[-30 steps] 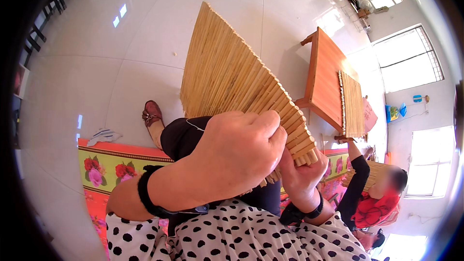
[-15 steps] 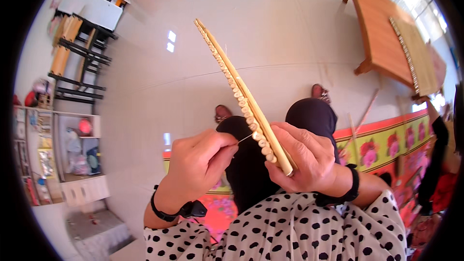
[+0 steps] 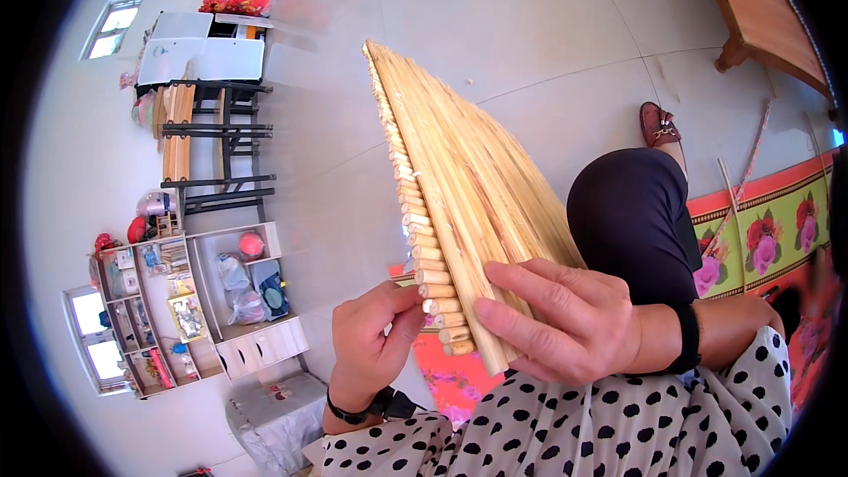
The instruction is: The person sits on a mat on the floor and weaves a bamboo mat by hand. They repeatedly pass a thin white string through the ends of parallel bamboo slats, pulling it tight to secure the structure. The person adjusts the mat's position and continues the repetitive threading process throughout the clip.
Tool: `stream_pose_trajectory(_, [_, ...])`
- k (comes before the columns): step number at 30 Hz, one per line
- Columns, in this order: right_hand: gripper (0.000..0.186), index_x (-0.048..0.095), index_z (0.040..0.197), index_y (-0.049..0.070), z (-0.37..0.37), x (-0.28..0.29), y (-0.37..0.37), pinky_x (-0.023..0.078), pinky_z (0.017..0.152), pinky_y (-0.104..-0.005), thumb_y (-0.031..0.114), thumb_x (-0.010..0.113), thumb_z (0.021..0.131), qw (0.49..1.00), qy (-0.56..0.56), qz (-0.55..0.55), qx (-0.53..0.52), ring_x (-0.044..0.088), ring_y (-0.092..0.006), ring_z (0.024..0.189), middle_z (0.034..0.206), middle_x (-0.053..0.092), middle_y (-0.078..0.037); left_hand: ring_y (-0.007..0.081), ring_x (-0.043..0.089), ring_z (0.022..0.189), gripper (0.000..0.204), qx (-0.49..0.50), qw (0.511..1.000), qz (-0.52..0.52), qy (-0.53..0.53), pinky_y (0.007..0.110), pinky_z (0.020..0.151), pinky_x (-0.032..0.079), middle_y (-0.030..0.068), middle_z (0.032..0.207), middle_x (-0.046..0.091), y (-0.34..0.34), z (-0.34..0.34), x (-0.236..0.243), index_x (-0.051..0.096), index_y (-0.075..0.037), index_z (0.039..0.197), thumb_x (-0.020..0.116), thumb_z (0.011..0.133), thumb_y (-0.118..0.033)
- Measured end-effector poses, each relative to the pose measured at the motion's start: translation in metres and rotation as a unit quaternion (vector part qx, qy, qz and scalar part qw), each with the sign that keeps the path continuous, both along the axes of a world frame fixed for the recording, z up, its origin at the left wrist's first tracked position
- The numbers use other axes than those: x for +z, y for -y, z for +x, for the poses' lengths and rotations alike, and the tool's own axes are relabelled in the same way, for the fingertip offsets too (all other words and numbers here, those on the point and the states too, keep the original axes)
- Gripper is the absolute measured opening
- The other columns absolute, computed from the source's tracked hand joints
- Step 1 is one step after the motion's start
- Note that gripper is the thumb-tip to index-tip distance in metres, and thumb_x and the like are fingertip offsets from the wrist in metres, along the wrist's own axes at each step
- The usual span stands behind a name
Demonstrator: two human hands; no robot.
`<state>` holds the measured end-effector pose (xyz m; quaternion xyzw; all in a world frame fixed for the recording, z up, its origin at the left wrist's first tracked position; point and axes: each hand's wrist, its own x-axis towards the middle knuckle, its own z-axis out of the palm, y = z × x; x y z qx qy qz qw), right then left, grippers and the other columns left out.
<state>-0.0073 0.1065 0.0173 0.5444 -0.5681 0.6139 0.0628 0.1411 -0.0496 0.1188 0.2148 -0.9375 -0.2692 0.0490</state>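
A panel of pale straw-coloured reed stalks (image 3: 481,177) is held up in front of me, its row of round cut ends facing left. One longer stalk (image 3: 455,278) lies across the others just inside those ends. My right hand (image 3: 565,322) grips the near end of the panel, fingers spread over the top face, thumb hidden beneath. Beside the lowest cut ends, my left hand (image 3: 371,344) is closed in a pinch, fingertips touching the edge. Whatever is between those fingertips is hidden.
A wooden table (image 3: 768,18) stands at the far right. Below it lies a flowered red and green mat (image 3: 760,247) with thin sticks on it. Shelves (image 3: 203,300) holding bags and small items, and a black-framed rack (image 3: 221,132), are at left.
The panel has turned from edge-on to show its broad top face. My view has swung, shifting the shelves right. The thin strand at my left fingertips no longer shows.
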Motion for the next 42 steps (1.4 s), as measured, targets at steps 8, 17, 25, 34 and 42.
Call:
stream_pose_trajectory(8, [0.038, 0.070, 0.114, 0.006, -0.001, -0.002, -0.001, 0.054, 0.053, -0.0255, 0.013, 0.062, 0.077, 1.000, -0.011, -0.007, -0.013, 0.070, -0.0260, 0.077, 0.109, 0.069, -0.019, 0.0222, 0.058, 0.052, 0.021, 0.011, 0.998, -0.034, -0.043, 0.029, 0.047, 0.042, 0.0103, 0.064, 0.060, -0.008, -0.001, -0.004, 0.068, 0.000, 0.092, 0.067, 0.072, 0.007])
stream_pose_trajectory(17, [0.039, 0.071, 0.112, 0.006, -0.004, -0.003, -0.003, 0.055, 0.054, -0.0257, 0.012, 0.061, 0.075, 1.000, 0.000, -0.008, -0.008, 0.070, -0.0272, 0.078, 0.107, 0.069, -0.020, 0.0235, 0.057, 0.051, 0.019, 0.006, 0.999, -0.021, -0.050, 0.029, 0.047, 0.041, 0.0106, 0.064, 0.059, -0.011, -0.008, -0.006, 0.068, 0.001, 0.089, 0.067, 0.072, 0.007])
stream_pose_trajectory(25, [0.035, 0.070, 0.110, 0.003, -0.011, 0.004, -0.006, 0.060, 0.066, -0.0326, 0.015, 0.060, 0.078, 1.000, -0.007, 0.017, -0.004, 0.071, -0.0301, 0.081, 0.105, 0.068, -0.022, 0.0248, 0.057, 0.053, 0.021, -0.037, 0.999, -0.034, -0.015, 0.030, 0.049, 0.043, 0.0111, 0.068, 0.059, -0.004, -0.019, 0.000, 0.067, 0.000, 0.095, 0.066, 0.075, 0.007])
stream_pose_trajectory(34, [0.028, 0.071, 0.109, 0.008, -0.015, 0.006, -0.007, 0.058, 0.061, -0.0272, 0.014, 0.060, 0.084, 0.998, -0.015, 0.027, -0.054, 0.068, -0.0241, 0.069, 0.102, 0.070, -0.017, 0.0241, 0.058, 0.052, 0.019, -0.062, 0.997, -0.043, -0.020, 0.030, 0.048, 0.044, 0.0100, 0.066, 0.060, -0.006, -0.027, 0.000, 0.068, -0.003, 0.095, 0.068, 0.077, 0.004])
stream_pose_trajectory(42, [0.035, 0.064, 0.104, -0.010, -0.026, 0.014, -0.010, 0.060, 0.061, -0.0317, 0.005, 0.068, 0.073, 0.998, -0.022, 0.040, -0.040, 0.072, -0.0299, 0.076, 0.096, 0.068, -0.027, 0.0211, 0.054, 0.053, 0.017, -0.122, 0.991, -0.043, -0.042, 0.033, 0.045, 0.040, 0.0044, 0.068, 0.052, 0.005, -0.049, -0.001, 0.064, -0.007, 0.083, 0.077, 0.072, -0.009])
